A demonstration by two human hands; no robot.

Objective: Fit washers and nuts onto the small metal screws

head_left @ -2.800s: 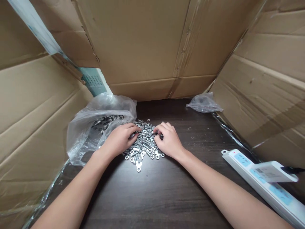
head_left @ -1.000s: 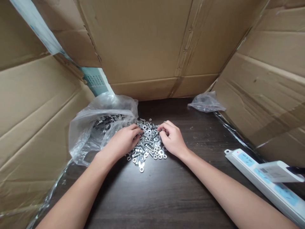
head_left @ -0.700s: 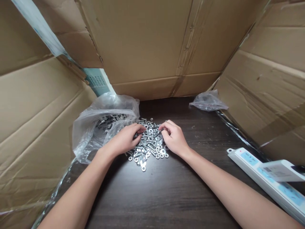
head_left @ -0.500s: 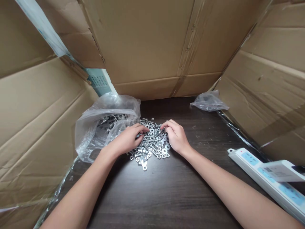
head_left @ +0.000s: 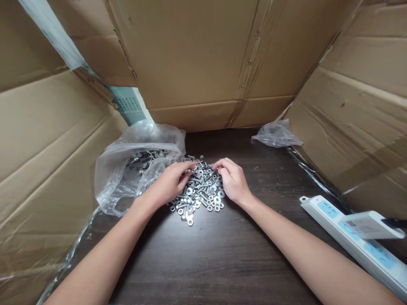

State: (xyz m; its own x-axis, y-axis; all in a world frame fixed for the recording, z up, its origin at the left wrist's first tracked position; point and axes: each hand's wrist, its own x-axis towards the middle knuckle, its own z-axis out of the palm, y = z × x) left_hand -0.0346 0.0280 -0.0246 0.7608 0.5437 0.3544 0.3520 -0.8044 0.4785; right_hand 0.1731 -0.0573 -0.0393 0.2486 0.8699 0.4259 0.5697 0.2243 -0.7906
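Hands rest on a small heap of silver metal bolts, nuts and washers (head_left: 201,190) lying loose on the dark wood-grain tabletop (head_left: 216,262), near its middle. On the heap's left edge sits the left hand (head_left: 168,184), palm down, its fingers stretched loosely forward with the tips among the topmost pieces; whether it has pinched any of them cannot be told. At the heap's right edge, the right hand (head_left: 233,180) has its fingers curled inward with the tips drawn close together over the hardware, though what, if anything, sits between them is too small to make out. Just left of the heap lies a crumpled clear plastic bag (head_left: 127,169) with more fasteners showing inside. A smaller clear plastic bag (head_left: 275,134) lies well apart at the back right. Brown cardboard walls (head_left: 197,59) stand around the table, and a white power strip (head_left: 352,237) lies at the right.
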